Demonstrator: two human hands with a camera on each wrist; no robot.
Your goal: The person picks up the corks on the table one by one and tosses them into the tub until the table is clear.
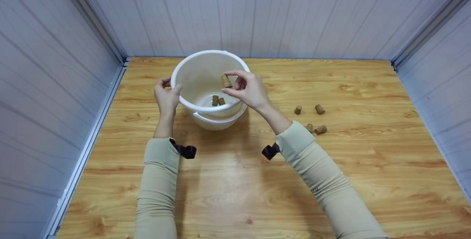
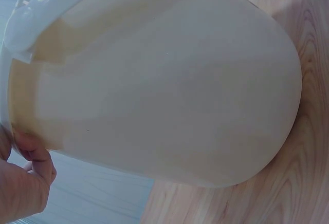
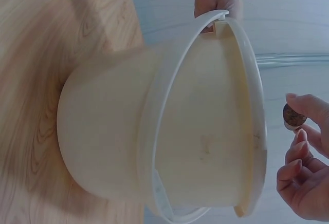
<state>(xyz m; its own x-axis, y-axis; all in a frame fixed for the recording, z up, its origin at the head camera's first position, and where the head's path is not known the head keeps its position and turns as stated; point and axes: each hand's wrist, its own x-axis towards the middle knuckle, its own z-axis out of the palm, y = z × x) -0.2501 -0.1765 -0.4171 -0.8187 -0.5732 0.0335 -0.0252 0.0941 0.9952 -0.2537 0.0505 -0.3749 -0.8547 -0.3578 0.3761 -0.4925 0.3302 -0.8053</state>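
A white plastic bucket (image 1: 211, 123) stands on the wooden floor, its handle hanging down the near side. My left hand (image 1: 167, 97) grips the rim on the left, thumb over the edge and fingers outside; the left wrist view shows the curled fingers (image 2: 36, 152) under the rim. Over the right part of the bucket's opening, my right hand (image 1: 252, 90) pinches a cork (image 1: 226, 81) between thumb and forefinger. In the right wrist view that cork (image 3: 293, 116) shows its round end. Two more corks (image 1: 215, 100) lie at the bottom inside the bucket.
To the right of the bucket, several loose corks (image 1: 319, 109) lie on the wood-grain surface (image 1: 368, 158). Pale panelled walls (image 1: 279, 14) enclose the back and both sides. A black wrist camera (image 1: 187, 152) sits at each cuff.
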